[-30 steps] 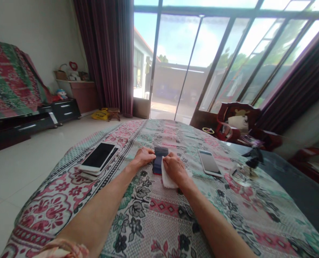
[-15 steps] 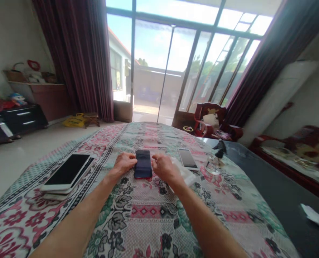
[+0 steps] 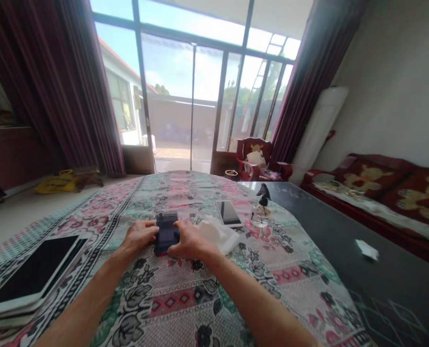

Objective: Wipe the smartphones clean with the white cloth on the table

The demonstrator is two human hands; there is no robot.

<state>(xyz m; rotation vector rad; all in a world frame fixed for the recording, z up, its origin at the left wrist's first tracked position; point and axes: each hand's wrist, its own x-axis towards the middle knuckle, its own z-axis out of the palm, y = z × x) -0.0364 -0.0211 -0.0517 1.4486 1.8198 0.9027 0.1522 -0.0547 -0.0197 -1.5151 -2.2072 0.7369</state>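
A dark smartphone (image 3: 168, 233) with a reddish lower edge lies flat, screen up, on the patterned tablecloth (image 3: 178, 277). At its left edge my left hand (image 3: 138, 236) has its fingers curled against the side. My right hand (image 3: 190, 239) grips the opposite edge, thumb low and forefinger higher up, partly over the screen. Just beyond that hand is a crumpled white tissue or cloth (image 3: 219, 233). Behind it lies a white phone (image 3: 228, 213) with a grey screen.
Several stacked tablets (image 3: 33, 274) lie at the left. A small dark horse-like figurine on a clear base (image 3: 262, 207) stands right of the white phone. Beyond the tablecloth's right edge runs a dark glossy surface (image 3: 330, 241) with a white paper (image 3: 367, 250).
My view has swung to the right, so things sit further left. My right hand has spread its thumb and forefinger along the smartphone's edge; the left stays at its side.
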